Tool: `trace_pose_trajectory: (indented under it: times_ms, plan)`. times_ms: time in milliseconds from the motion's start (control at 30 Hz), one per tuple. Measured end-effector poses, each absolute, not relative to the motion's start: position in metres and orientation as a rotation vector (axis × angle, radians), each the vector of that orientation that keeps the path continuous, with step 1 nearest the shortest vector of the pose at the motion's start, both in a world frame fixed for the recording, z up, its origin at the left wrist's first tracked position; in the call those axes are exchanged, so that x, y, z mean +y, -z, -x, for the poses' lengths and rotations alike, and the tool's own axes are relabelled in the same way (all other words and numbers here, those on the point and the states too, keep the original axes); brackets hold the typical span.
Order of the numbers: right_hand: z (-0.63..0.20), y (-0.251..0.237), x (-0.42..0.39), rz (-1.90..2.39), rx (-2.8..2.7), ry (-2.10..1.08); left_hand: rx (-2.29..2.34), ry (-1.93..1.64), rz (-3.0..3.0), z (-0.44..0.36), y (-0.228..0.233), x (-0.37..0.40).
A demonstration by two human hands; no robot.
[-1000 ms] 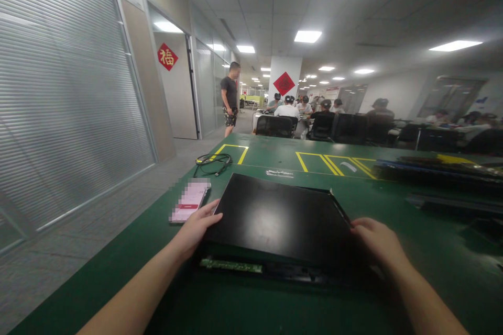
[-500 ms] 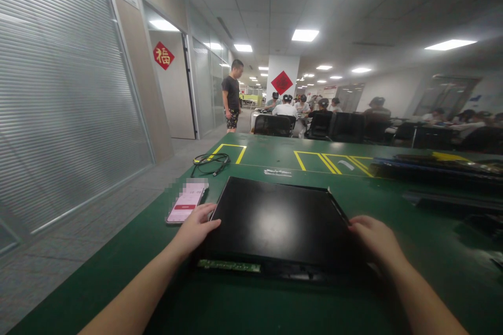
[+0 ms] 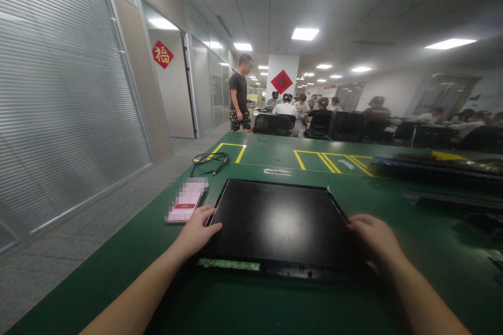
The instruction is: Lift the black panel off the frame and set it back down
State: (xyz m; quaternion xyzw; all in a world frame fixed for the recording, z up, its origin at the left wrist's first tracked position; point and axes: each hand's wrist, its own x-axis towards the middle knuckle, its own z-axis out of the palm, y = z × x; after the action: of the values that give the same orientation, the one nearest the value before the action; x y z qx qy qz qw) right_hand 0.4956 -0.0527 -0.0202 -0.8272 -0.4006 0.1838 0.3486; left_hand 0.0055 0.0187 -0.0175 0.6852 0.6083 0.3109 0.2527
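Seen from the wearer's own head, a black display panel [image 3: 280, 222] lies flat, screen up, on a green work mat [image 3: 275, 309] that covers a long bench. Both hands grip the panel by its side edges. At the panel's left edge, the left hand [image 3: 195, 234] has its fingers together and curled over the rim, clamped on the panel. At its right edge, the right hand [image 3: 372, 235] does the same, fingers wrapped over the rim. Along the panel's near edge a thin green circuit strip [image 3: 229, 265] shows, bare of any frame. Just left of the panel lies a phone [image 3: 186, 205], and beyond its far left corner a coiled black cable [image 3: 208, 161]. Past its far edge, yellow lines [image 3: 330, 162] mark boxes on the mat; to its right lie more dark panels [image 3: 440, 170]. Well behind the panel, a standing person [image 3: 239, 94] and seated workers fill the office.

The step in hand appears to be seating or squaring the panel. The next move likely calls for even pressure from both sides, sparing the exposed strip.
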Motion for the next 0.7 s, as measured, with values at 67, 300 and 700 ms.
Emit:
trace_pose_trajectory:
  times_ms: [67,300,700]
  plan:
    - [-0.4984,0.0245,-0.0514,2.141,-1.026,-0.483,1.663,-0.823,-1.893,-0.0064,0.017,0.0178]
    - [-0.5021,0.0307,-0.0519,2.048,-0.992,-0.535,1.67,-0.782,-1.952,-0.0044,0.02,0.0166]
    - [-0.4959,0.0264,-0.0548,2.053,-1.026,-0.508,1.689,-0.725,-2.005,-0.0046,0.0257,0.0197]
